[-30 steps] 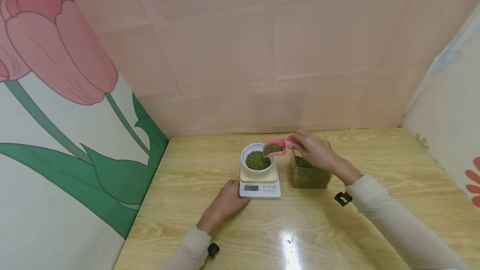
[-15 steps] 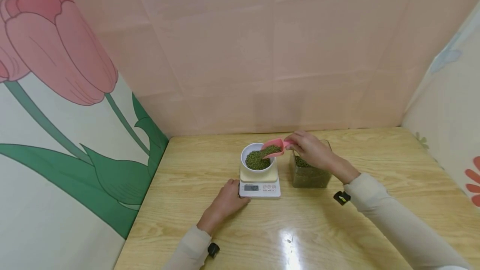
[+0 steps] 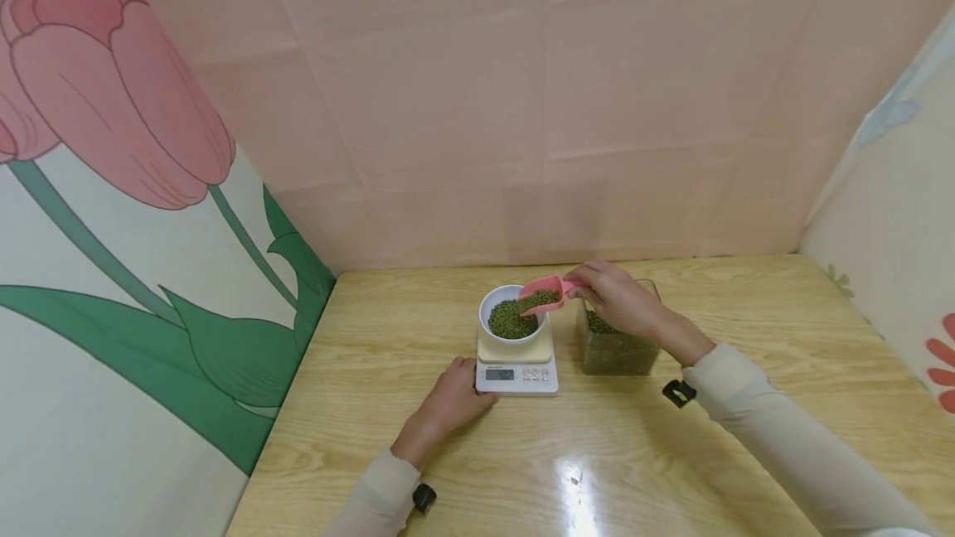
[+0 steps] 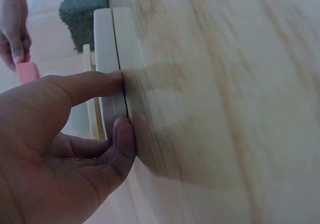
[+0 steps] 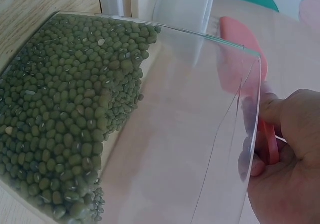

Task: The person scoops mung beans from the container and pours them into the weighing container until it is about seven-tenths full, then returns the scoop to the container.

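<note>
My right hand (image 3: 619, 298) grips the handle of a pink scoop (image 3: 550, 282) loaded with green mung beans. The scoop is tilted, its lip over the right side of a white bowl (image 3: 486, 307). Mung beans (image 3: 507, 324) lie in that bowl, which stands on a white kitchen scale (image 3: 517, 388) with a lit display. At the scale's front left corner, my left hand (image 3: 451, 400) holds the scale's edge; the left wrist view shows the thumb and curled fingertips (image 4: 123, 143) against its side.
Right of the scale stands a clear square container (image 3: 618, 361), partly filled with mung beans (image 5: 65, 114), beneath my right forearm. A wooden table (image 3: 358, 338) bears everything. A pink back wall (image 3: 448, 106) and printed side panels (image 3: 903, 272) enclose it.
The scoop has shifted slightly left and tipped down toward the bowl, and its beans have slid to the lip. The left hand and scale stay put.
</note>
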`<state>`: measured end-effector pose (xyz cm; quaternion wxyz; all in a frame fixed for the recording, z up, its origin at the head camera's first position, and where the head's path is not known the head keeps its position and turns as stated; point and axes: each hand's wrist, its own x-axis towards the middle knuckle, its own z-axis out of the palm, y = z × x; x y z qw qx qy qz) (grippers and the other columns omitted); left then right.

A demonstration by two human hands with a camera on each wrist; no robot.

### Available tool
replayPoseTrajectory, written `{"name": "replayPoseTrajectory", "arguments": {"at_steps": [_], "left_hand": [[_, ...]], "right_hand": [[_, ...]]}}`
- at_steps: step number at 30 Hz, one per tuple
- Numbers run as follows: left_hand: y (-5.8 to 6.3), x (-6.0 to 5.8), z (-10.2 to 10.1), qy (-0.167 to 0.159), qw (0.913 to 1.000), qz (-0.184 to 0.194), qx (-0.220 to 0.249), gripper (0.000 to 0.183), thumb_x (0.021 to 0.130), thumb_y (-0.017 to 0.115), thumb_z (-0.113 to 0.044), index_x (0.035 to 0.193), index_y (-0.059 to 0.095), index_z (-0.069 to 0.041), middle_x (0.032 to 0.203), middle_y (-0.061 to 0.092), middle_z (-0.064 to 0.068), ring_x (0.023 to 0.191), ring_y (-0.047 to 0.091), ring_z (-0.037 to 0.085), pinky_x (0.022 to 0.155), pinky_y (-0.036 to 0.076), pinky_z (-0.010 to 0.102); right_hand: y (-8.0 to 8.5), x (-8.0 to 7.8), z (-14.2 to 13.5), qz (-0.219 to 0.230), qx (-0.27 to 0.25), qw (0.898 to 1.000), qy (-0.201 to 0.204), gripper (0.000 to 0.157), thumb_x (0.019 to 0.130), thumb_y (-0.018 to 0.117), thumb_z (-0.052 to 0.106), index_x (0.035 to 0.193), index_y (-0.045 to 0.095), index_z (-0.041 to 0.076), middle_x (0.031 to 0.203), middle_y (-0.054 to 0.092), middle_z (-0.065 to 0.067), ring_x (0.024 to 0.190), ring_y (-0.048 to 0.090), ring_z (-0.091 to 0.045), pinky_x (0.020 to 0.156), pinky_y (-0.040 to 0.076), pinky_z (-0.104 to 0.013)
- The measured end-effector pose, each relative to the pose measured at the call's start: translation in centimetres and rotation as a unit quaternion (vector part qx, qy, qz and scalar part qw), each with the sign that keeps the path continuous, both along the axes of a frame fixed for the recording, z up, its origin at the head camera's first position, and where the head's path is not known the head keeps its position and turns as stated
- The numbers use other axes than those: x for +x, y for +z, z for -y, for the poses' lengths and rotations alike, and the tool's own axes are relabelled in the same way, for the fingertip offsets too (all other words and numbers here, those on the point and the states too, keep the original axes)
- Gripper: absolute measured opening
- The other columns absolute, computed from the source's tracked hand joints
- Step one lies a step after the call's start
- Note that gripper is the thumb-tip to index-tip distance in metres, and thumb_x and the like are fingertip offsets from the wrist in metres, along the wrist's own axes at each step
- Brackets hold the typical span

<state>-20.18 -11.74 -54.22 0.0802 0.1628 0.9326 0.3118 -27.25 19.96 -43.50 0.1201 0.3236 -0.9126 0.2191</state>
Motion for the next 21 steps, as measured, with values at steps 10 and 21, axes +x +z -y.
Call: {"name": "replayPoseTrajectory", "arguments": {"at_steps": [10,21], "left_hand": [[0.09,0.00,0.14,0.004,0.9999,0.013,0.006,0.049,0.094,0.080,-0.026,0.137,0.067,-0.007,0.120,0.070,0.010,0.106,0.061,0.021,0.095,0.058,0.044],[-0.09,-0.10,0.13,0.002,0.9999,0.009,0.003,0.049,0.094,0.081,-0.027,0.138,0.068,-0.008,0.119,0.070,0.009,0.104,0.060,0.018,0.094,0.058,0.042]], "right_hand": [[0.12,-0.21,0.26,0.002,0.012,1.000,0.000,0.024,0.102,0.071,0.011,0.122,0.072,-0.002,0.114,0.073,-0.015,0.103,0.071,-0.030,0.088,0.061,-0.048],[0.22,-0.18,0.40,-0.002,0.016,1.000,0.001,0.026,0.101,0.072,0.010,0.123,0.072,-0.004,0.115,0.072,-0.016,0.103,0.071,-0.031,0.090,0.061,-0.049]]}}
